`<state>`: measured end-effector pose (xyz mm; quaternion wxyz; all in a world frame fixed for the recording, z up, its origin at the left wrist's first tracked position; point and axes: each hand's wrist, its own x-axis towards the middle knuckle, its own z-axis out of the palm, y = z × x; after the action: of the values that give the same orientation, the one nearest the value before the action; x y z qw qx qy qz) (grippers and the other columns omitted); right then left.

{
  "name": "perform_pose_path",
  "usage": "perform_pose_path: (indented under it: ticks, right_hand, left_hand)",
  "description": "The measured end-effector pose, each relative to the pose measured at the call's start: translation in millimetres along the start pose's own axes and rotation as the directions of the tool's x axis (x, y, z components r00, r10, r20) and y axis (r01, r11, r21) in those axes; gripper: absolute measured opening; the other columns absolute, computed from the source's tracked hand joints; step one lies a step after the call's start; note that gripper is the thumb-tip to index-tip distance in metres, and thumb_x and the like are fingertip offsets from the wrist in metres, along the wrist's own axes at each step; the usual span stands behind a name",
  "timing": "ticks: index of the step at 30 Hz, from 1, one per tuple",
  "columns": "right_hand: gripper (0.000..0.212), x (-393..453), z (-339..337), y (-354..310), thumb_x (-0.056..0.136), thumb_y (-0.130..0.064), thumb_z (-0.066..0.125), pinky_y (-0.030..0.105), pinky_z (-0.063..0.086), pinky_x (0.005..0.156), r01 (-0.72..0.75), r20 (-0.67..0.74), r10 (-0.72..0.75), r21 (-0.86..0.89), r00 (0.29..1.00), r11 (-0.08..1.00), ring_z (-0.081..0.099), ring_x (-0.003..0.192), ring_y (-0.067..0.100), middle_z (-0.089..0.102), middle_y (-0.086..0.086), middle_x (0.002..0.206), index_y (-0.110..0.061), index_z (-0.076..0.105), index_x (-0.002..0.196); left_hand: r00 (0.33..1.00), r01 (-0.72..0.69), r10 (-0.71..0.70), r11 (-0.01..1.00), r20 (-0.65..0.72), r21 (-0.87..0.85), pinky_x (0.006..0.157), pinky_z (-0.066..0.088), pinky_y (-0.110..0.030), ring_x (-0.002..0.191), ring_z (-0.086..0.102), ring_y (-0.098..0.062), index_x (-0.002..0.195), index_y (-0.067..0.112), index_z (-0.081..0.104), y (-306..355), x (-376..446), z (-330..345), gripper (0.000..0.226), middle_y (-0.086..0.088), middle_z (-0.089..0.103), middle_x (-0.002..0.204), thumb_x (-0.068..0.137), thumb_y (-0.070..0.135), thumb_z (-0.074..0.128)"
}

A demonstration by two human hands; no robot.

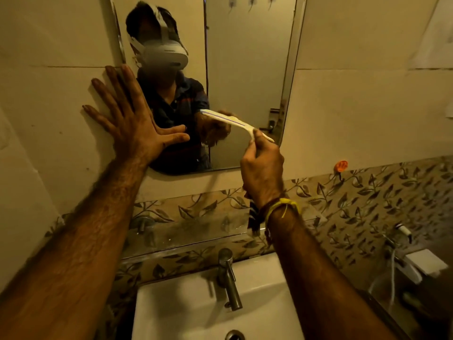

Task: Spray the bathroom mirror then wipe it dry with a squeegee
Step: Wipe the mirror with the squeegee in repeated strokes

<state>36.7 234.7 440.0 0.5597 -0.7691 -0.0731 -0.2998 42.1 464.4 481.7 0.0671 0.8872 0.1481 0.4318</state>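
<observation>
The bathroom mirror [247,69] hangs on the wall above the sink and reflects a person wearing a headset. My left hand [130,119] lies flat with fingers spread, across the mirror's left edge and the wall tile beside it. My right hand [263,168] grips the handle of a pale squeegee [232,122]. Its blade, with a thin blue line, is tilted against the lower middle of the mirror. No spray bottle is in view.
A white sink [196,315] with a metal tap [229,278] sits directly below. A narrow shelf [171,239] runs under the leaf-patterned tile band. An orange hook [341,166] is on the wall at right, and a hose fitting [402,244] further right.
</observation>
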Motion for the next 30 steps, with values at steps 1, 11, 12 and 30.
perform_pose_path:
  ticks: [1, 11, 12, 30]
  right_hand:
    - [0.038, 4, 0, -1, 0.100, -0.025, 0.042, 0.034, 0.061, 0.068, -0.016, -0.008, 0.016, -0.002, 1.000, 1.000, 0.065, 0.079, 0.018, 0.068, 0.001, 0.102, -0.021, 0.054, 0.135]
    - [0.043, 7, 10, -2, 0.098, -0.031, 0.038, 0.023, 0.051, 0.052, 0.030, -0.088, -0.034, -0.043, 0.996, 0.999, 0.059, 0.064, 0.009, 0.063, -0.007, 0.075, -0.028, 0.048, 0.139]
    - [0.044, 10, 11, -5, 0.097, -0.031, 0.037, 0.021, 0.047, 0.049, 0.027, -0.105, -0.029, -0.019, 0.994, 0.999, 0.057, 0.061, 0.005, 0.057, -0.012, 0.069, -0.027, 0.048, 0.140]
    - [0.054, 11, -12, -2, 0.100, -0.029, 0.035, 0.044, 0.059, 0.065, 0.169, 0.155, -0.150, -0.115, 0.976, 0.979, 0.068, 0.075, 0.029, 0.068, 0.011, 0.085, -0.033, 0.020, 0.152]
  left_hand:
    - [1.000, -0.006, 0.006, 1.000, 0.005, -0.002, 0.105, 0.002, -0.084, 0.149, -0.006, -0.053, 0.157, 0.010, -0.011, -1, 0, 0, 0.157, -0.025, -0.007, 0.165, 0.046, 0.102, 0.049]
    - [0.986, -0.018, 0.022, 1.000, 0.165, -0.021, 0.113, -0.009, -0.073, 0.149, -0.021, -0.043, 0.155, 0.014, -0.023, -8, -7, -20, 0.158, -0.017, -0.023, 0.164, 0.045, 0.087, 0.065]
    - [0.982, -0.025, 0.029, 0.999, 0.186, -0.022, 0.113, -0.010, -0.072, 0.149, -0.023, -0.043, 0.154, 0.014, -0.024, -7, -7, -23, 0.159, -0.017, -0.025, 0.163, 0.047, 0.084, 0.071]
    - [0.957, 0.023, -0.013, 0.999, 0.289, -0.032, 0.114, -0.007, -0.066, 0.149, -0.026, -0.037, 0.151, 0.023, -0.031, -5, -9, -38, 0.165, -0.007, -0.030, 0.163, 0.034, 0.088, 0.065]
